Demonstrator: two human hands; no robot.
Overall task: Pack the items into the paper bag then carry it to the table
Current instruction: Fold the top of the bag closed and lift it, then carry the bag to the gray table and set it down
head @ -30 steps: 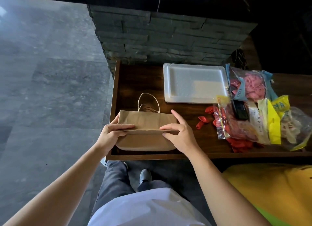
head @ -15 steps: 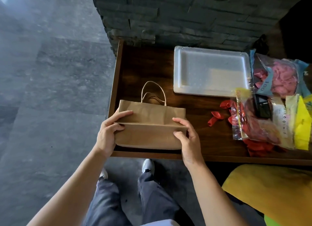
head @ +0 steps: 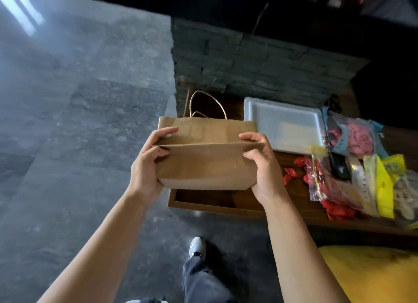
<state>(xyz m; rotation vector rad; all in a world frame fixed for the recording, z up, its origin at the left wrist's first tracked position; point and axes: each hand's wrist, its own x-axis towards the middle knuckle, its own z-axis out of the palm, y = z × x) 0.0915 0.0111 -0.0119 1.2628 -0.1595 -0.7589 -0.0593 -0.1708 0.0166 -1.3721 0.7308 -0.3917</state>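
the flat, still-folded brown paper bag (head: 207, 158) with twisted paper handles (head: 207, 106) is held in the air between both hands, over the near left corner of the dark wooden tray-like tabletop (head: 217, 204). the left hand (head: 147, 167) clamps the bag's left edge, fingers curled over the top fold and thumb tucked against the front panel; the right hand (head: 260, 164) does the same on the right edge. both grips are closed firmly on the paper, with nothing else in either hand.

the bag's long axis runs left to right, straight across between the two hands, with its folded base toward the person and its handles pointing away toward the grey stacked-stone wall (head: 260, 60). its mouth looks pressed shut, though the far rim is hidden behind the front panel, so this is not certain.

the things to pack all lie to the right of the bag: a white foam tray (head: 285, 126) just beyond the right hand, loose red balloons (head: 294, 167) near the right wrist, then a clear packet of pink balloons (head: 355, 137) and a heap of red, yellow and pale packets (head: 362, 189) farther right. the right hand is clearly nearer to them. opening the bag and standing it up likely comes first, the left hand steadying while the right reaches sideways.
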